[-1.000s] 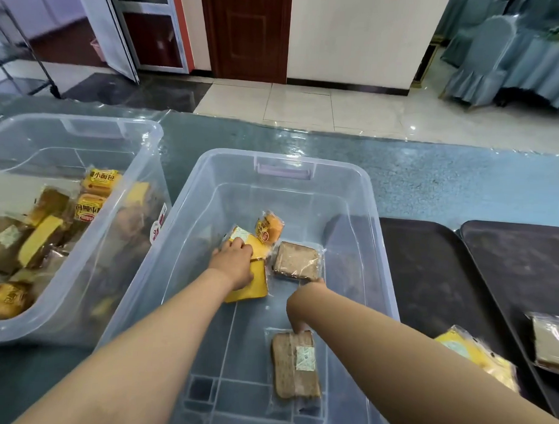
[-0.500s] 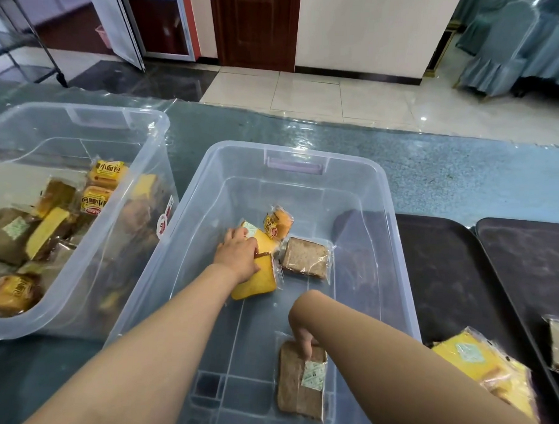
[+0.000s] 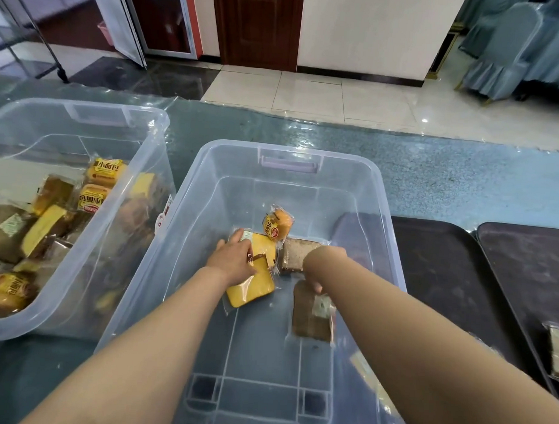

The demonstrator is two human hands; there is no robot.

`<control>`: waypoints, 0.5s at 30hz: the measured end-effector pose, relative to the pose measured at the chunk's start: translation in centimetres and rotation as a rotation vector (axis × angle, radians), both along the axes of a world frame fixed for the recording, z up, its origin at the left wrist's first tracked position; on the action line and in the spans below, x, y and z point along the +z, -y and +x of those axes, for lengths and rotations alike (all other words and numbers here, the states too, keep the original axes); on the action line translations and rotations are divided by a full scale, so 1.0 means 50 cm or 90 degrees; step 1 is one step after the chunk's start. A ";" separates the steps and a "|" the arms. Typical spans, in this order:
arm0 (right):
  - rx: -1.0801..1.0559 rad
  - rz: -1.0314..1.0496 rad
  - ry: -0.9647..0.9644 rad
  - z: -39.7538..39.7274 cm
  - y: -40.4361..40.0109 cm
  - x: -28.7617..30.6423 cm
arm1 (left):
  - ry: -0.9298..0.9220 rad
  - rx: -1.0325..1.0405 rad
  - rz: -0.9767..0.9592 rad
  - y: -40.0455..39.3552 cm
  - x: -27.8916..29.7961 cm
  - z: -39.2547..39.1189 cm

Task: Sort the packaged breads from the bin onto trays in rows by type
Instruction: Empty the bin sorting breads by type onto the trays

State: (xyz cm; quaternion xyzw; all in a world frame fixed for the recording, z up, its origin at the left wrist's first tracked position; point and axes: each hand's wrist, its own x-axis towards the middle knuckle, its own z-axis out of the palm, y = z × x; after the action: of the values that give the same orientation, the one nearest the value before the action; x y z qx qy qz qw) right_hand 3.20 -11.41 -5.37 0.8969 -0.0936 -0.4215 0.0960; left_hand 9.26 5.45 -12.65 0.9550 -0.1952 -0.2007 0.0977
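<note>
Both your hands are down inside the clear plastic bin (image 3: 362, 170) at the middle of the view. Your left hand (image 3: 235, 258) lies on top of two overlapping clear-wrapped yellow cake slices (image 3: 253, 282); its fingers are curled over their far edge, pointing toward 1 o'clock, and they seem to be gripping the upper wrapper, though the fingertips are hidden under the hand. Your right hand (image 3: 315, 284) is mostly covered by its own wrist, so you cannot tell how its fingers sit; what shows touches the far end of the clear-wrapped brown bread slice (image 3: 312, 317).

That brown slice lies with its long axis running from 12 to 6 o'clock, stretching back toward you from the fingers, so the right hand is plainly the nearer one for it. A second wrapped brown slice (image 3: 297, 253) lies at 12 o'clock from the right wrist, just beside the yellow ones, with a small round orange-wrapped bun (image 3: 276, 224) beyond.

The dark plastic trays (image 3: 443, 281) wait at 3 o'clock, beyond the bin wall, so each lift likely goes up and rightward.
</note>
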 end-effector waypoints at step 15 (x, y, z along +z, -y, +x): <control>-0.071 0.122 0.125 0.076 0.059 -0.101 | 0.002 -0.036 0.025 0.010 -0.007 0.007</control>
State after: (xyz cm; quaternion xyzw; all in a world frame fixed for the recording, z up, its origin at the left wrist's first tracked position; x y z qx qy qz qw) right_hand 6.99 -14.36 -10.40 0.9321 -0.1115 -0.3438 -0.0237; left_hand 9.63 4.95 -13.01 0.9512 -0.2183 -0.2055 0.0731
